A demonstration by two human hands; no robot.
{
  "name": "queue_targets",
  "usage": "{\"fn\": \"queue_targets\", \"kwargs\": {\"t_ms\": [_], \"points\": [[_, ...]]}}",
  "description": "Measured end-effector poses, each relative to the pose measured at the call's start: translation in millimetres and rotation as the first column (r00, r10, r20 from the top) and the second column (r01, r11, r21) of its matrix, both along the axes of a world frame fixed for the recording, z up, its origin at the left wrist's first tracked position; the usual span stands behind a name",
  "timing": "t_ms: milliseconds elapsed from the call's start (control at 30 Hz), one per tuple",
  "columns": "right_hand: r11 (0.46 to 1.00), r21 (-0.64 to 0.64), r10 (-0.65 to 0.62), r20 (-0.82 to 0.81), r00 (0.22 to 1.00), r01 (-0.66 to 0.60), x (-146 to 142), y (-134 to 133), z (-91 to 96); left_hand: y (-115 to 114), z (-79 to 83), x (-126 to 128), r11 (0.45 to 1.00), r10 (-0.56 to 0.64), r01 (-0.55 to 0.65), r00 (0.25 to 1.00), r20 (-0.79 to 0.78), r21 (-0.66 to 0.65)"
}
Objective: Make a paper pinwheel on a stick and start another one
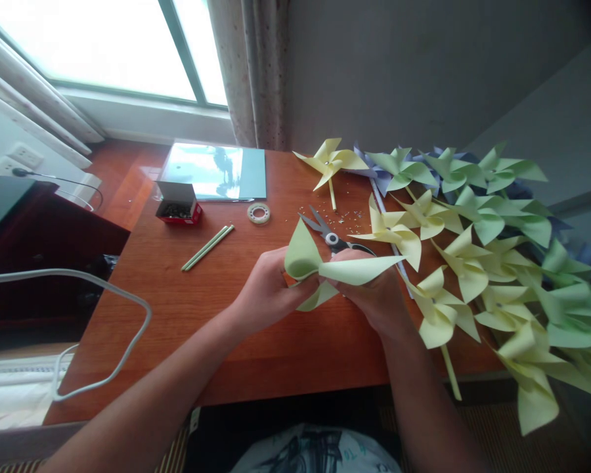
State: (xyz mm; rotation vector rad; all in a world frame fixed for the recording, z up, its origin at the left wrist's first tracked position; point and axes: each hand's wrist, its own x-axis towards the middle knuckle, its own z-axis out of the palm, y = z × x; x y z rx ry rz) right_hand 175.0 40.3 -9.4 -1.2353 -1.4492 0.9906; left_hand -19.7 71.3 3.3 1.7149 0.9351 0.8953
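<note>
Above the middle of the table, a light green paper pinwheel is held between both hands. My left hand is closed on its left side, the thumb pressed near the centre. My right hand grips the other side, with its fingers partly hidden behind a blade. Whether a stick is fixed to this pinwheel cannot be seen. Just beyond my hands lie open scissors with dark handles, partly covered by my right hand. A yellow pinwheel rests right of the scissors.
Many yellow, green and purple pinwheels crowd the table's right side. At left are two pale paper sticks, a tape roll, a small red box of dark bits and paper in clear wrapping. A white cable loops at the left edge.
</note>
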Motion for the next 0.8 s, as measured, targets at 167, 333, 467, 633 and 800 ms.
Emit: {"fn": "queue_targets", "kwargs": {"t_ms": [167,333,467,633,800], "points": [[0.999,0.042,0.032,0.008,0.999,-0.032,-1.4,0.9,8.0,0.4,0.3,-0.2,1.0,-0.008,0.008,0.999,0.034,0.0],[1.0,-0.02,0.006,0.005,1.0,-0.006,-0.3,0.7,10.1,-0.2,-1.8,-0.6,0.999,-0.01,0.013,0.998,0.068,-0.036],[0.996,-0.065,-0.058,-0.065,0.996,0.054,2.7,0.0,1.7,1.5,0.3,-4.2,0.992,-0.082,0.091,0.991,0.102,-0.091],[0.979,-0.067,-0.201,-0.147,0.968,0.193,2.8,-0.9,-6.1,18.6,12.6,-24.0,0.974,-0.132,0.165,0.971,0.202,-0.158],[0.956,-0.145,-0.286,-0.299,0.91,0.253,2.6,0.0,-3.6,37.6,23.1,-66.0,0.899,0.437,-0.412,0.865,-0.246,0.146]]}}
